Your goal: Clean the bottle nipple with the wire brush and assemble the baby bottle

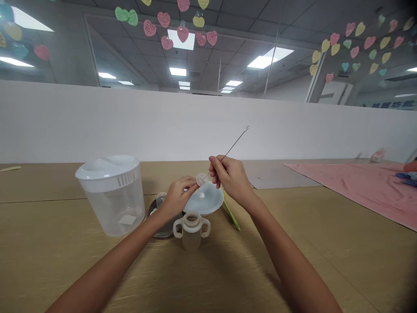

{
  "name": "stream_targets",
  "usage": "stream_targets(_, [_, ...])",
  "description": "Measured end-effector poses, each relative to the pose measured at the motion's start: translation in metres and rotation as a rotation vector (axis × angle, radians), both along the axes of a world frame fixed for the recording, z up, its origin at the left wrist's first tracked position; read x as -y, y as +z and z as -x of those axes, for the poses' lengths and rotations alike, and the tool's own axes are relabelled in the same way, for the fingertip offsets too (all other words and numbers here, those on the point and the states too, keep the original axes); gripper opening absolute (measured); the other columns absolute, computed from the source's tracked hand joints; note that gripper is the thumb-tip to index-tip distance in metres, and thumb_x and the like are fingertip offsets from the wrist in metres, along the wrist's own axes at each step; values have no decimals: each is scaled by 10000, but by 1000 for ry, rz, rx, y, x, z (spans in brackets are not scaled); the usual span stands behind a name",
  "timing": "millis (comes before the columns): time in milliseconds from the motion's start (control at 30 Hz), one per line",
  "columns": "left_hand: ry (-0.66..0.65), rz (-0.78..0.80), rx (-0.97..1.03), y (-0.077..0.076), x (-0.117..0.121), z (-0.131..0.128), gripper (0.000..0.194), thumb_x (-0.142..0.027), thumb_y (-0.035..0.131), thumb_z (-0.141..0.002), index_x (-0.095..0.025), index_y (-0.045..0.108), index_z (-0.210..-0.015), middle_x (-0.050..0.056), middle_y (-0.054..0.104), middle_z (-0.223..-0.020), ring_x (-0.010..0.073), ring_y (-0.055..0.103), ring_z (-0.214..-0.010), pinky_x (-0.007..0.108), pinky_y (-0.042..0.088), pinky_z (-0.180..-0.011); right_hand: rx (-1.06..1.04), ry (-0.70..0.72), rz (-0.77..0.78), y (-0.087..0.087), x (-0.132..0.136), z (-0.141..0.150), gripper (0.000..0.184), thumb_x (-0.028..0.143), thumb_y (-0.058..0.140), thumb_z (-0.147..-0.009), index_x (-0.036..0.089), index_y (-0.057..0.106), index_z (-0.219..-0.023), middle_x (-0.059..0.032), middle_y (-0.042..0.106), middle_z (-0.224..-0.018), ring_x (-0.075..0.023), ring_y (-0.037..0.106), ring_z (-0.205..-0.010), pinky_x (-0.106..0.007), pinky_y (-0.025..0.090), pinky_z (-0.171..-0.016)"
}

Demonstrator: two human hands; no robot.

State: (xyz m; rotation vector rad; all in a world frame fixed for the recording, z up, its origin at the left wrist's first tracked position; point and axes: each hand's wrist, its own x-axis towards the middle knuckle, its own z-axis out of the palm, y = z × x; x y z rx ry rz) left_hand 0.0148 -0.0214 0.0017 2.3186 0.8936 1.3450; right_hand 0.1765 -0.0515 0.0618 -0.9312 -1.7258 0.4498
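My left hand (177, 195) pinches a small round translucent bottle part (202, 179) above a pale blue bowl (211, 203). Between the fingers of my right hand (230, 176) is a thin wire brush (237, 140), its looped end pointing up and right. The brush's lower end meets the round part; its tip is too small to make out. Just below my hands stands an open baby bottle (191, 234) with two side handles, upright. A dark metal dish (164, 230) holding a clear piece lies partly hidden behind my left wrist.
A clear plastic bucket (110, 208) with a white lid stands on the left. To the right of the bowl lies a green-handled tool (232, 215). A pink cloth (365, 187) covers the table's right side. A white wall (182, 126) runs along the back.
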Motion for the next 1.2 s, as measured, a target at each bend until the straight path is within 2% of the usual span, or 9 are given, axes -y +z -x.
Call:
stream_targets(100, [-15,10,0,2,3,-1,258,-306,451,-859,-177,672,-825,48,662,-860,160,570,-816,258,422,-747,6,-20,-23,0,0,0,379,480,417,-861,170,524,-669,15,518,-564,-83,511,-438,-185,410,-387])
stream_targets(233, [12,25,2,1,4,-1,277,-321,445,-861,-180,673,-790,42,666,-848,157,572,-800,258,432,-745,43,-79,-71,-1,0,0,377,464,409,-870,171,527,-664,12,525,-559,-79,505,-426,-189,412,-407])
stream_targets(433, [-14,3,-22,-3,0,-1,289,-323,437,-868,-165,666,-788,53,658,-837,168,572,-821,272,424,-759,38,48,27,0,-1,0,378,469,421,-859,165,519,-656,2,533,-594,-86,518,-442,-183,406,-363])
stream_targets(667, [-1,20,-28,-1,4,-2,282,-325,442,-866,-177,668,-787,39,655,-818,156,564,-781,259,420,-728,138,-99,-41,1,-2,-2,373,439,395,-878,171,515,-648,-1,544,-565,-86,507,-419,-198,403,-393])
stream_targets(867, [-17,13,-43,-4,1,-1,315,-349,419,-874,-167,647,-756,38,639,-794,152,546,-757,259,413,-716,108,-25,-6,0,-2,-3,387,469,398,-869,174,509,-645,-5,541,-579,-94,516,-437,-190,386,-350])
stream_targets(1200, [-40,25,-39,-2,4,-2,294,-320,437,-870,-166,651,-740,39,646,-810,153,558,-786,252,411,-726,89,-41,-24,-1,-3,-2,373,457,411,-865,168,522,-656,4,539,-577,-85,519,-425,-186,399,-367])
